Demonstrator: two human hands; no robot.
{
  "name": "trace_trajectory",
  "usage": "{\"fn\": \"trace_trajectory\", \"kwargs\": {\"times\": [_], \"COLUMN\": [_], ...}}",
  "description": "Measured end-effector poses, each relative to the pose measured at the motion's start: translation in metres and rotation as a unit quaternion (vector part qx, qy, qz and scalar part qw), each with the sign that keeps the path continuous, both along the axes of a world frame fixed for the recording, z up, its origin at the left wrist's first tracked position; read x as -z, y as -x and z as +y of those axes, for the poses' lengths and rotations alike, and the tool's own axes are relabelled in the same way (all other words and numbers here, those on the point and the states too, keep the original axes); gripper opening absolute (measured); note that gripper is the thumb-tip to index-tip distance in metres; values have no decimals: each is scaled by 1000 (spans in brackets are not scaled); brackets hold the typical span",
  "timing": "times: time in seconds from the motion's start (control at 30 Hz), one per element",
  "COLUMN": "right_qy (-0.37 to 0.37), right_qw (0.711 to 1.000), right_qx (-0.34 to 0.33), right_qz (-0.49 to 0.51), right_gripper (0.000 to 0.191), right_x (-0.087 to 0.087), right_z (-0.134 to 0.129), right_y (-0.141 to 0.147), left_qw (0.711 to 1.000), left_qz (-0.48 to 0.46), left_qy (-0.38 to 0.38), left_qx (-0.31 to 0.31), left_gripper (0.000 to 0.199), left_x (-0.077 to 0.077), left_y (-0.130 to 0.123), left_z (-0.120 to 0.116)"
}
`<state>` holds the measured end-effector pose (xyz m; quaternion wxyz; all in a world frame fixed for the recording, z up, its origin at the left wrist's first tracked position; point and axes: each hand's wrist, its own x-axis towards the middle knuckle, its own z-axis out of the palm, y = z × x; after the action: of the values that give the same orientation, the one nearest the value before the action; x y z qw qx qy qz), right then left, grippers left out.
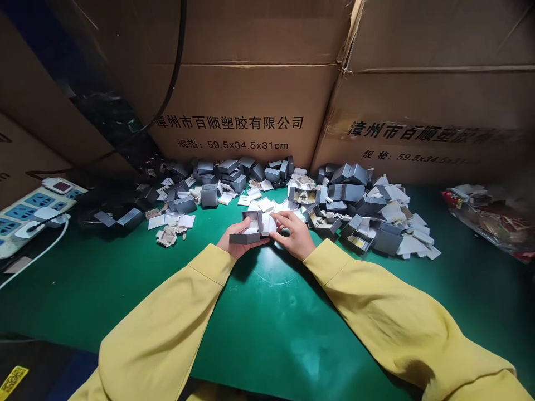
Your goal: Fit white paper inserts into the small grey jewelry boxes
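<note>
My left hand (pixel 228 243) is wrapped round a small dark grey gift box (pixel 244 239), with the thumb over its left edge. The box's lid stands raised, showing a pale lining. At its right side, my right hand (pixel 296 236) pinches a small white piece (pixel 268 225), which looks like a card or foam insert; I cannot tell which. That piece sits against the open box. Just beyond my hands lie loose white pieces (pixel 254 193). An opened grey box (pixel 321 221) with a light interior rests to the right of my right hand.
Many grey boxes (pixel 350 192) and white scraps line the back of the green table (pixel 267 328). Large cardboard cartons (pixel 246 89) stand behind. At left are a power strip (pixel 31 211) and a hanging black cable (pixel 178 67); a plastic bag (pixel 489 217) lies at right.
</note>
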<state>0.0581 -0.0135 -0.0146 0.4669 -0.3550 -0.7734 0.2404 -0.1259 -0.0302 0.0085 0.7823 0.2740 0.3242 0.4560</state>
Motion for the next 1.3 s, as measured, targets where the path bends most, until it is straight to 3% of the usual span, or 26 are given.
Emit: {"fn": "trace_trajectory", "kwargs": {"times": [0.3,0.57,0.8,1.03,1.23,1.3], "right_qy": [-3,-20,7,90,90,90], "right_qw": [999,1000,999,996,996,996], "right_qx": [-36,-11,-2,31,11,18], "right_qz": [4,-20,-48,-2,18,17], "right_gripper": [44,37,36,32,34,34], "right_x": [-8,-7,-5,-3,-5,-7], "right_z": [-1,-3,4,13,11,9], "right_y": [0,0,-5,-10,-10,-10], "left_qw": [999,994,978,906,814,805], "left_qz": [32,102,201,357,488,494], "left_qy": [-31,-17,-48,-208,-282,-299], "left_qx": [-6,-43,-30,-95,-138,-133], "left_gripper": [37,29,39,41,28,24], "left_x": [0,0,3,5,0,-3], "left_y": [-1,-8,-5,-9,-2,3], "left_z": [-2,-2,0,-1,0,1]}}
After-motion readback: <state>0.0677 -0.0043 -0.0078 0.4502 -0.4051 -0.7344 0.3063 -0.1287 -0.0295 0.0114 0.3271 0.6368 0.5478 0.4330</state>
